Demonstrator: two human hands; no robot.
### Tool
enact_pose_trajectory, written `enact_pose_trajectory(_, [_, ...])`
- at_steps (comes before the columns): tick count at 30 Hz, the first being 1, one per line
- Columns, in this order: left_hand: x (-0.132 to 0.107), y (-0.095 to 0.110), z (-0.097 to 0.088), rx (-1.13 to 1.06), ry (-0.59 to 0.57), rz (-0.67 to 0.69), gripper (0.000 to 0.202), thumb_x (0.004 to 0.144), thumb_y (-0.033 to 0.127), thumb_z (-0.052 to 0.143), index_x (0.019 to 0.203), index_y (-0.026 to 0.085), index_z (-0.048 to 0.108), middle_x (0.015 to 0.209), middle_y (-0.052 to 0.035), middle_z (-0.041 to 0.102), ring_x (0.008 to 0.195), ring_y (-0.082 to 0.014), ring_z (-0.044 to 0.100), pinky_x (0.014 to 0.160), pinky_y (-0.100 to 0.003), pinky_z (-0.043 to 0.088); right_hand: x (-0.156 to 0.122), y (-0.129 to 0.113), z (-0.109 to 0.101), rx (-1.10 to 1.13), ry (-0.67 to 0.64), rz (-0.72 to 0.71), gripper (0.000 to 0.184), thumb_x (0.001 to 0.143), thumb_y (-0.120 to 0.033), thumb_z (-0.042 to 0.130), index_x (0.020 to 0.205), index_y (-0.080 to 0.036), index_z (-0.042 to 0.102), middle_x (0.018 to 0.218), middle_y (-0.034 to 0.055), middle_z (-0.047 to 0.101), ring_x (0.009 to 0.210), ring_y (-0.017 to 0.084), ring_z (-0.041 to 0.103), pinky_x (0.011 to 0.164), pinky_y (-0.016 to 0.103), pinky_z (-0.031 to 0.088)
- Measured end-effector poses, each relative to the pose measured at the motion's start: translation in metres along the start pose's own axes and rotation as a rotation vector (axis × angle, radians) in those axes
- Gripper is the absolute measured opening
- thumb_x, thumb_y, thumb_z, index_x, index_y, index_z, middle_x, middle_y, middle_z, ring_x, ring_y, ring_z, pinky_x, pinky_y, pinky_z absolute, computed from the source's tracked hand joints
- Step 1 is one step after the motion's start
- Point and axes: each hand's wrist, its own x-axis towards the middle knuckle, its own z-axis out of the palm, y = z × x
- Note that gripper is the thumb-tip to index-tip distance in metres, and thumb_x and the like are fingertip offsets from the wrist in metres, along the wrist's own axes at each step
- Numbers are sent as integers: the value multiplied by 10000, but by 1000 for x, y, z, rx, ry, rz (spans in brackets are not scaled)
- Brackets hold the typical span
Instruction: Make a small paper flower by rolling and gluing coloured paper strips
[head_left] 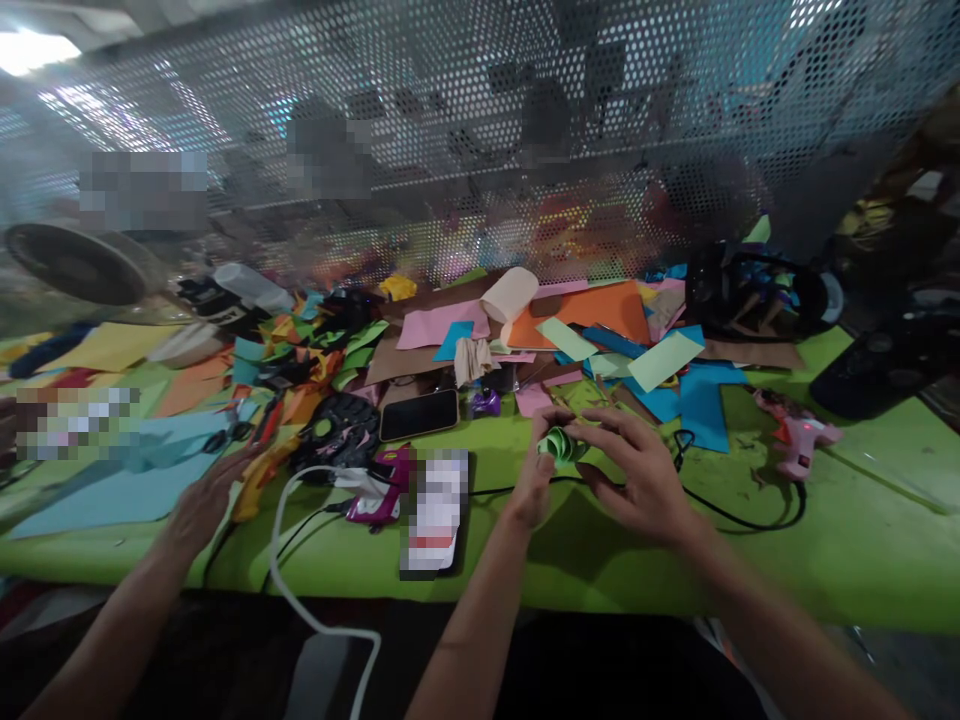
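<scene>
A rolled strip of light green paper (559, 446), coiled in loose layers, is held above the table between my two hands. My left hand (534, 475) grips it from the left, thumb at its near side. My right hand (637, 470) reaches over from the right, fingers curved against the roll and thumb lower down; the exact contact of its fingertips is partly hidden. Just left of my left forearm lies a phone (435, 512) with a lit screen. A pink glue gun (799, 435) rests to the right of my right hand, its black cord running behind my hands.
Coloured paper pieces (592, 310) cover the back of the green table (615, 570). A dark phone (420, 415), a purple power strip (381, 490) with a white cable and a black holder (337, 432) lie leftward. A co-worker's hand (206, 500) is at left. Perforated metal screen (450, 150) stands behind.
</scene>
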Motion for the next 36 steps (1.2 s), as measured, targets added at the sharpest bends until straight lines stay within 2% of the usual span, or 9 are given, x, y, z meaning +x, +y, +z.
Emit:
enact_pose_trajectory(7, [0,-5,1,-22,14,-24,667,759,770,525,1153,232,532,1106,-74,545,1053,-253,528,961,-397,449,0,-1,2,-8,-45,-11,395,883,-211,608,1269,-289,580,1336,101,604,1215,284,583,960,479,502])
enact_pose_trajectory(16, [1,-4,0,-1,-8,11,663,774,765,503,1155,223,529,1108,-86,551,1047,-264,530,946,-396,437,2,-3,-1,23,-3,18,458,873,-205,612,1317,-300,551,1325,94,605,1232,274,568,998,472,493])
enact_pose_trajectory(19, [1,-5,-1,2,7,10,669,765,771,510,1160,231,526,1046,-71,555,976,-251,532,895,-386,447,3,-6,-6,52,8,23,495,886,-239,609,1368,-294,510,1328,96,595,1254,272,549,1029,469,479])
enact_pose_trajectory(23, [2,-4,-1,19,-46,50,619,803,749,480,1113,218,549,975,-64,566,918,-246,526,841,-377,445,-1,-6,-24,51,32,82,487,909,-269,593,1385,-274,492,1331,110,578,1275,277,520,1041,469,468])
enact_pose_trajectory(25, [3,-2,-1,14,-56,79,586,828,721,469,1103,212,557,964,-64,569,916,-246,532,826,-371,441,-10,2,-37,-10,100,169,429,923,-276,582,1347,-259,525,1270,110,597,1183,262,573,978,441,504])
enact_pose_trajectory(28, [4,-1,-3,5,-28,110,607,796,735,504,1104,214,556,973,-60,560,895,-234,524,800,-362,443,-32,29,-66,-184,270,349,303,923,-306,583,1214,-228,611,1105,90,639,904,217,645,841,400,536])
enact_pose_trajectory(30, [5,-3,-4,9,-24,96,616,780,748,515,1082,213,555,958,-58,563,882,-231,532,790,-361,446,-49,51,-90,-333,332,472,249,912,-346,578,1110,-214,651,1048,85,661,891,230,642,826,406,523])
enact_pose_trajectory(33, [5,-6,-4,24,-55,72,605,777,743,520,1060,210,553,937,-58,570,886,-233,549,786,-359,448,-69,79,-119,-534,249,792,275,883,-397,563,1042,-201,673,1012,92,668,814,233,646,705,362,500])
enact_pose_trajectory(36, [4,-8,-5,42,-48,75,606,767,743,533,1046,206,551,942,-59,575,890,-230,552,796,-359,451,-75,93,-131,-708,141,1111,352,868,-469,559,1063,-188,643,1039,112,681,875,279,659,686,361,457])
